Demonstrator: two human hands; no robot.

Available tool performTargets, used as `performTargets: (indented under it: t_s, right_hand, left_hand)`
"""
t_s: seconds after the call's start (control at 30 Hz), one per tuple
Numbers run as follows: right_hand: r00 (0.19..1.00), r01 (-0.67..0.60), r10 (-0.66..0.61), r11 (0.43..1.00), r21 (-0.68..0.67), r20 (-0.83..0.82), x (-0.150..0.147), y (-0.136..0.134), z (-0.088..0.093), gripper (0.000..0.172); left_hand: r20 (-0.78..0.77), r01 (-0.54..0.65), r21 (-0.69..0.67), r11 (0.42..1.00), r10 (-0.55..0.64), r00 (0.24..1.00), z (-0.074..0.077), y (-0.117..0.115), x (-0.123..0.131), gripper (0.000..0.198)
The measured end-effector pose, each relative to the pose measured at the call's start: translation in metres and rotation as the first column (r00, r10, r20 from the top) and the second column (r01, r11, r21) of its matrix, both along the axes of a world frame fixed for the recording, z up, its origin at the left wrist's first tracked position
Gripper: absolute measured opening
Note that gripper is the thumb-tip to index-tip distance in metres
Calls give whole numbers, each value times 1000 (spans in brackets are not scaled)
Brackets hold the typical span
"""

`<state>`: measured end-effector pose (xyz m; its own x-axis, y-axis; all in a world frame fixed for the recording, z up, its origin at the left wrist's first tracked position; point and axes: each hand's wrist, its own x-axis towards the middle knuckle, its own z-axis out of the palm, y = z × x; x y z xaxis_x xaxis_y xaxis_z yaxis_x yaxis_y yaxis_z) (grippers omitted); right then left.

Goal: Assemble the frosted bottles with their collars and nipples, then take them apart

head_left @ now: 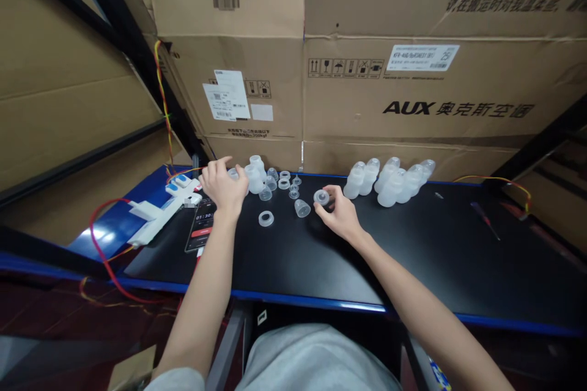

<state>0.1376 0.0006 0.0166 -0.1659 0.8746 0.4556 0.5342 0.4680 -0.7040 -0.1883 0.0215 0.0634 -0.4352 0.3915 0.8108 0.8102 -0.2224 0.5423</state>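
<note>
We have the ring up off the bench, near its middle, in our right hand; the grip there is closed on it, thumb and fingers pinching the rim. Something pale fills the opening, perhaps a nipple already seated, so we judge this one top to be partly put together.

Just left of it, a clear cap lies on its side, apart from any bottle. Farther left, a loose ring sits flat on its own. Beyond these, toward the far edge, we see more rings, small nipples and clear caps, all separate, so plenty looks undone.

At the far left stand the open bottles. Our left hand is at the leftmost of them, fingers curved; we cannot tell whether that grip is closed on it or only near.

To the right of the ring, toward the far edge, stands a close group of capped bottles; these look complete to us.

Outward from there, a phone and a power strip lie left on the bench, a screwdriver lies right, and large cartons wall the far side.
</note>
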Motion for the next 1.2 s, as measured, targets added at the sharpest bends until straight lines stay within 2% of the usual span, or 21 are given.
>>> performTargets:
  t_s: [0.17,0.3,0.47,0.57,0.63,0.73,0.83,0.9,0.97,1.1,1.17,1.2]
  right_hand:
    - [999,-11,9,999,32,52,0,-1,-1,39]
    - [998,-8,7,1000,12,63,0,2,-2,40]
    - [999,19,-18,1000,-21,46,1,4,-1,41]
    - [999,36,-36,999,-20,-3,2,4,2,44]
    - [998,44,-45,999,-20,-44,3,4,3,43]
    - [988,16,-19,1000,-19,-154,3,4,4,40]
    - [967,-31,24,999,-27,-254,2,6,4,39]
    - [950,-46,29,998,-46,-310,0,8,4,40]
    - [923,-59,30,996,-64,-384,0,10,7,44]
    - [842,-119,67,991,-62,-535,4,11,18,46]
    - [811,-161,112,986,-34,-575,9,9,27,45]
    - [799,-184,139,983,-16,-586,12,7,31,44]
  left_hand:
    - [128,179,57,982,-185,974,-20,11,-12,18]
    - [109,209,115,971,-222,969,-20,9,-5,15]
    - [-49,203,104,974,-199,979,-12,1,19,17]
    - [-220,310,140,940,-275,936,-11,-10,47,16]
    - [-288,463,149,874,-409,866,-10,-22,71,18]
    - [-246,701,66,710,-669,701,-10,-44,104,22]
    - [-197,827,-51,559,-818,541,-13,-60,127,19]
    - [-147,866,-77,494,-865,480,-17,-65,137,19]
    - [-70,889,-66,454,-891,449,-24,-66,145,23]
    - [225,921,-96,378,-893,390,-44,-63,163,53]
    - [408,946,-146,290,-853,325,-53,-61,172,60]
    - [487,958,-165,236,-825,287,-57,-59,176,57]
